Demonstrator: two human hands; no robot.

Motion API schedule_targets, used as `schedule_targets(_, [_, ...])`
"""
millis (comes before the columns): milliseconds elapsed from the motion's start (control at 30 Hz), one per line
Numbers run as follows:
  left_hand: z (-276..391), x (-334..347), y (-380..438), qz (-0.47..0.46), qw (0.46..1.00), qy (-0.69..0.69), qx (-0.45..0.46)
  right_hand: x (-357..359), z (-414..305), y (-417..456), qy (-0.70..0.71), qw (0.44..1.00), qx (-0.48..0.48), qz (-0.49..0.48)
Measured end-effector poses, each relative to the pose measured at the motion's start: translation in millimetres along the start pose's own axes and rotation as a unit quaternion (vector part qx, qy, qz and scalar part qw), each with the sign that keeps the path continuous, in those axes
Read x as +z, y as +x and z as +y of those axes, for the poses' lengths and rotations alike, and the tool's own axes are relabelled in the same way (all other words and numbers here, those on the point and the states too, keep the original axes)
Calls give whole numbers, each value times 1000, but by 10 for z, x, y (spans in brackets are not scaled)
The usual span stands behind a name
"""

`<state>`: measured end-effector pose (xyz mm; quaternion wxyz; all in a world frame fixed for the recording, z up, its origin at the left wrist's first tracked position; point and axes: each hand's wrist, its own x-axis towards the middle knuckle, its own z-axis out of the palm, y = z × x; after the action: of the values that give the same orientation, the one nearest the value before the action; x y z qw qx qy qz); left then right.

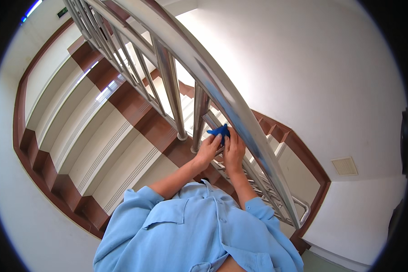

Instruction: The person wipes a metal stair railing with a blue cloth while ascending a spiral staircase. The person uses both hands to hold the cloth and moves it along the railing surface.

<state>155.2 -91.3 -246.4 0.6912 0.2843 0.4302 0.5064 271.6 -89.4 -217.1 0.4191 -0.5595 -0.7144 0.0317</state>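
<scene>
Both of my hands are together at the lower metal rail point(213, 119) of a stair railing, around a blue cloth point(221, 132). My left hand point(234, 149) is on the right side of the cloth, with its fingers pressed against it. From the other side, my right hand point(209, 148) pinches the cloth between thumb and fingers. The cloth lies against the rail, and part of it is hidden by my fingers. Just above and to the right of my hands curves the thick, shiny handrail point(244, 119).
Steps point(105, 149) with brown edges fall on the left, bounded by a white wall. Metal posts point(170, 88) and thin balusters point(136, 64) stand beside them. More stairs show through the railing. A white wall point(309, 85) with a vent cover point(344, 166) is on the right.
</scene>
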Motion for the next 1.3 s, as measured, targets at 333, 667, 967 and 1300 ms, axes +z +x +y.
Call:
schedule_targets(333, [286,-136,107,10,995,50,88,117,-160,351,80,994,-59,-36])
schedule_targets(667, [-112,-8,62,-13,996,79,-35,-98,368,-341,18,995,64,-79])
schedule_targets(967, [125,-182,175,30,987,143,69,92,41,95,88,994,21,-60])
schedule_targets(1300, [49,327,-36,23,934,354,-49,-141,548,-518,30,994,98,-35])
